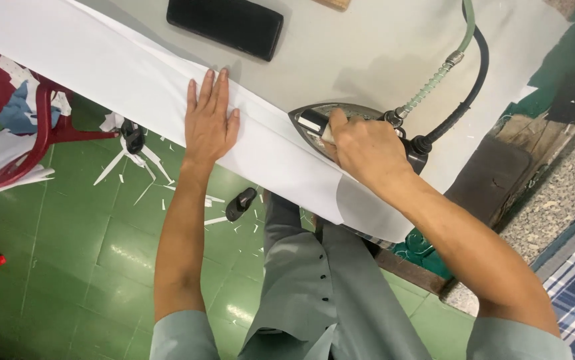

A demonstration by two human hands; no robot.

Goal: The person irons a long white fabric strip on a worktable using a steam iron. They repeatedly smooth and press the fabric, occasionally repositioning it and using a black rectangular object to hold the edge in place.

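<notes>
- White fabric (pixel 134 73) is spread across the frame's centre, pressed flat by the open left hand (pixel 209 120).
- Right hand (pixel 366 148) is closed around the iron (pixel 324 120), centre right.
- Black pad (pixel 226 24) lies at top; red chair (pixel 31 130) stands at left.
- Iron's handle is hidden under the hand; its hoses (pixel 457 60) are cut off at top.

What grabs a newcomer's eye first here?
The right hand grips a steam iron at centre, pressing a fold in white fabric that runs diagonally across the table. The left hand lies flat on that fabric beside it. Below, white scraps litter a green tiled floor.
</notes>
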